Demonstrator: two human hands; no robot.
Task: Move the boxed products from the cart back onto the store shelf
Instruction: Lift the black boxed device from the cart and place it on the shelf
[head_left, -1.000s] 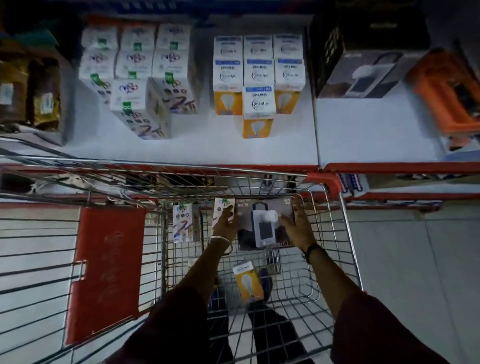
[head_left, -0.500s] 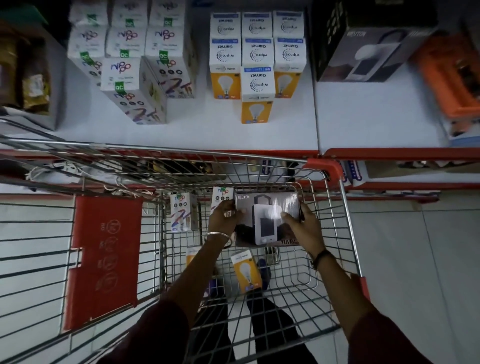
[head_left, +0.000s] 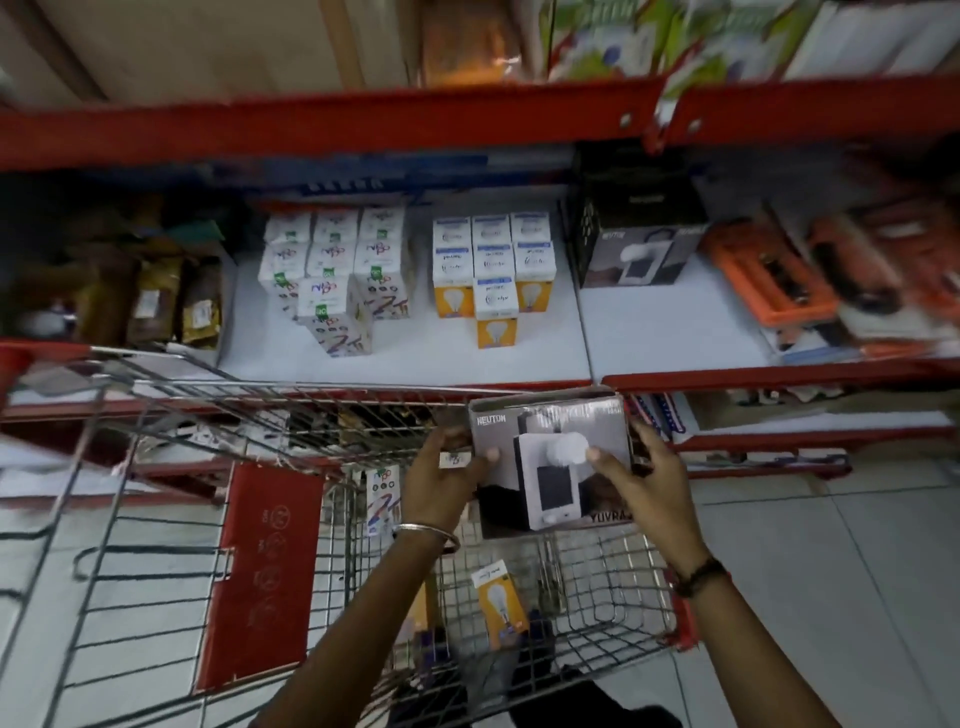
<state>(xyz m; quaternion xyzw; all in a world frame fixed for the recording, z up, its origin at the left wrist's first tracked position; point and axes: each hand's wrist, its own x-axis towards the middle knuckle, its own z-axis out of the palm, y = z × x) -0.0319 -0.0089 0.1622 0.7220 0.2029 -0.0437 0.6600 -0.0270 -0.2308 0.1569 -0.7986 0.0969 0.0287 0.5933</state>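
Right, you've got the grey boxed lamp (head_left: 550, 457) clamped between both hands, left hand (head_left: 441, 478) on its left edge, right hand (head_left: 644, 478) on its right, held above the cart (head_left: 613, 592) rim, short of the shelf (head_left: 670, 338). Risk: it clips the shelf's red lip, or knocks the matching box (head_left: 641, 254) behind the open spot if you shove it deep
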